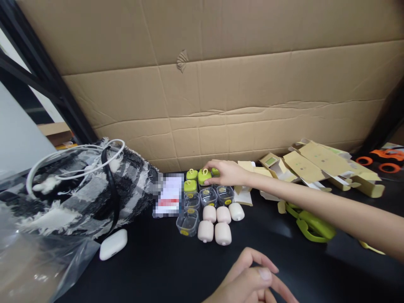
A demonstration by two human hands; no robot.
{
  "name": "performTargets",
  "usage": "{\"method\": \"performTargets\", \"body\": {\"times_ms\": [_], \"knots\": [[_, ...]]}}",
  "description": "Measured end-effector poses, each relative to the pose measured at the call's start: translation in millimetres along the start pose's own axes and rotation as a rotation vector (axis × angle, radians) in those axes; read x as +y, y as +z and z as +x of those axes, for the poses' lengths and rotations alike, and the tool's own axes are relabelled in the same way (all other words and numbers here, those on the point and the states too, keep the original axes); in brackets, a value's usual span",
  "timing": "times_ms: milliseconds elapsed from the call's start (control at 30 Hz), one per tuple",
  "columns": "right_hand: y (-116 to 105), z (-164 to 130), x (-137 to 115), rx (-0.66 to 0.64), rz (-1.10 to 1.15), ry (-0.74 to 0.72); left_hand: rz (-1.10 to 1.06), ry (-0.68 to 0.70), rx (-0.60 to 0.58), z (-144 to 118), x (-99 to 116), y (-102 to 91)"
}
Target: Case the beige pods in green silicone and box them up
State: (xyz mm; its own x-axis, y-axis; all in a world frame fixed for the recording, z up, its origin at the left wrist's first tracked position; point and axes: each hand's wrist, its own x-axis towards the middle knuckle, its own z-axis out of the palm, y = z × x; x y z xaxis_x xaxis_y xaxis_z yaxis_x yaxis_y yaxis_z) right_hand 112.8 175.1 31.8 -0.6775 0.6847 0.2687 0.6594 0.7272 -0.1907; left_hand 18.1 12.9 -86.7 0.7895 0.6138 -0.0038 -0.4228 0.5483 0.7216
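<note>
My right hand [223, 172] reaches in from the right, thumb and fingers closed round a small green-lidded container [203, 177] with a loop on top. Beside it stand more containers with green lids [190, 186]; one is partly hidden by my fingers. In front are several clear square cups [208, 196] with yellow stickers. Nearer still lie several rounded pale pink pieces [223, 232] and a white one [236, 211]. At the bottom, my left hand [248, 280] hovers over the black table with fingers curved and apart, holding nothing.
A cardboard panel [221, 92] rises behind. Opened small boxes [309, 162] and a green strapped item [315, 225] lie right. To the left are a phone-like slab [169, 195], a white case [113, 244], plaid fabric [85, 193], a white cable [74, 147] and clear plastic [47, 269].
</note>
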Motion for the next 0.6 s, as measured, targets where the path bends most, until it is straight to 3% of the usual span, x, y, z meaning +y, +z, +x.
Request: {"method": "performTargets", "body": {"times_ms": [267, 600], "knots": [[7.0, 0.7, 1.8, -0.049, -0.076, 0.004, 0.017, -0.023, 0.072, -1.1, 3.5, 3.9], [2.6, 4.3, 1.1, -0.084, -0.132, -0.013, 0.019, -0.017, 0.069, -0.3, 2.3, 4.3]]}}
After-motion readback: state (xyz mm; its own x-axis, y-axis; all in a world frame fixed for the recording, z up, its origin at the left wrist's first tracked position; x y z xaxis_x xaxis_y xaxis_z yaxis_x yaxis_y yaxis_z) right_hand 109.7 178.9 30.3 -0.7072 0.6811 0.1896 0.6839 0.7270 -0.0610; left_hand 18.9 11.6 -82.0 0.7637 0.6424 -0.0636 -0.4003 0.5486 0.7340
